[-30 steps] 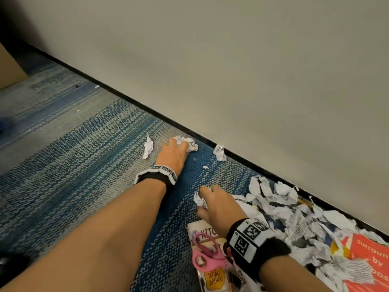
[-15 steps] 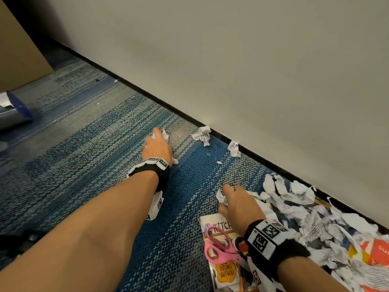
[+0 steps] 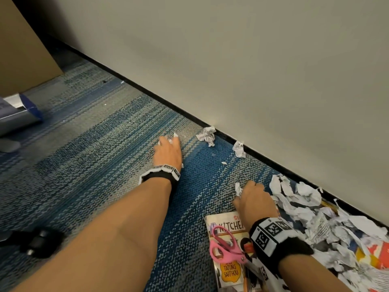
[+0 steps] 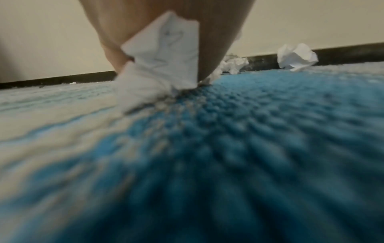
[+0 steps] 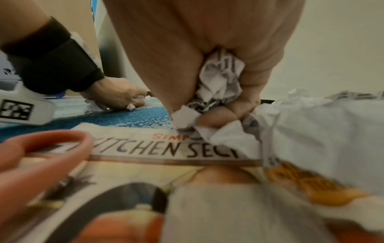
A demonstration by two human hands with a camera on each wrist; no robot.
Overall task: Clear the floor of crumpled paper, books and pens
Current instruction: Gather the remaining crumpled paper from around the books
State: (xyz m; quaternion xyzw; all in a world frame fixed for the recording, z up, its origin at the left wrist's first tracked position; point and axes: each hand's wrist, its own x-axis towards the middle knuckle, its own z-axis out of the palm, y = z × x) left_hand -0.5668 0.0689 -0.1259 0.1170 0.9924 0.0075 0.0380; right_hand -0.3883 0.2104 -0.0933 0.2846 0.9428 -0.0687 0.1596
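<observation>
Down on the blue and grey carpet (image 3: pixel 88 148), seen from the head view, the left hand (image 3: pixel 167 151) is pressed low with white paper scraps (image 3: pixel 175 135) poking out past its fingers. The right hand (image 3: pixel 255 200) sits nearer, at the top edge of a cookbook (image 3: pixel 228 268), with a bit of crumpled paper (image 3: pixel 238 189) showing at its knuckles. Pink scissors (image 3: pixel 224 247) lie on the cookbook cover. Two loose paper balls, one larger (image 3: pixel 206 134) and one smaller (image 3: pixel 239 149), rest against the black baseboard (image 3: pixel 147 93). A big heap of crumpled paper (image 3: pixel 311 216) spreads to the right along the wall, partly over another colourful cover.

From the left wrist view, the left hand (image 4: pixel 166 24) grasps a folded white scrap (image 4: pixel 164 54) that touches the carpet (image 4: pixel 249 131); the two paper balls (image 4: pixel 296 56) sit by the baseboard beyond.

From the right wrist view, the right hand (image 5: pixel 207 49) is clenched around a printed paper wad (image 5: pixel 220 82), fingers curled over it just above the cookbook (image 5: pixel 166 148) titled "KITCHEN SEC…". The pink scissor handle (image 5: pixel 41 148) fills the lower left, blurred. Farther off, the left hand (image 5: pixel 118 94) pinches white scraps on the carpet.
</observation>
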